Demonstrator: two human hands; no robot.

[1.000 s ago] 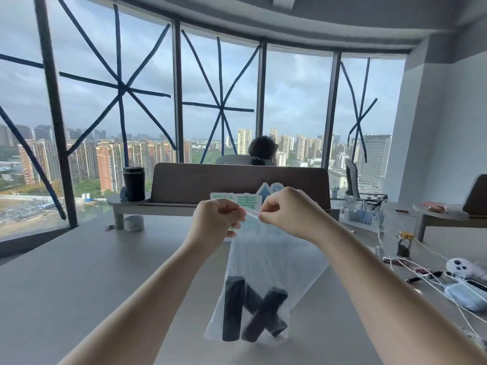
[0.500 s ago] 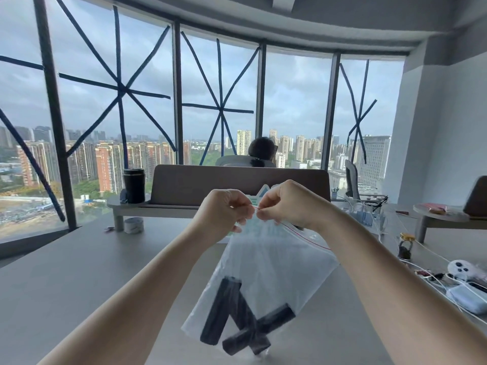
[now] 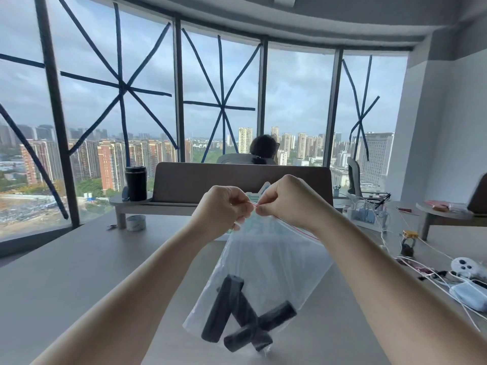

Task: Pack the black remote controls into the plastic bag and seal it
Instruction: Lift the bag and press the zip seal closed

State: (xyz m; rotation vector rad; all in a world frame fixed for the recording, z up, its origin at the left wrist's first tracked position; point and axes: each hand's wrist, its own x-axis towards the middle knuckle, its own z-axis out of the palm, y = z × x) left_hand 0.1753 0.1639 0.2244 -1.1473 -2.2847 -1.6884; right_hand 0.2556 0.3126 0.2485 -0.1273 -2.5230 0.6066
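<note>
A clear plastic zip bag [image 3: 274,262] hangs in the air above the grey table [image 3: 66,280]. Three black remote controls [image 3: 245,320] lie crossed at its bottom. My left hand [image 3: 224,209] and my right hand [image 3: 287,201] are side by side, both pinching the bag's top edge along its red zip line [image 3: 297,227]. The zip line runs down to the right from my right hand. A printed green and blue label shows behind my fingers.
A black cup [image 3: 135,183] and a tape roll [image 3: 135,222] stand at the back left by a brown divider [image 3: 237,180]. A seated person is beyond it. Cables, a white controller [image 3: 466,267] and a power strip [image 3: 366,217] clutter the right side.
The bag has swung and tilted, its bottom moving left, and the remotes inside have shifted into a looser cross. My hands stay pinched close together on the top edge.
</note>
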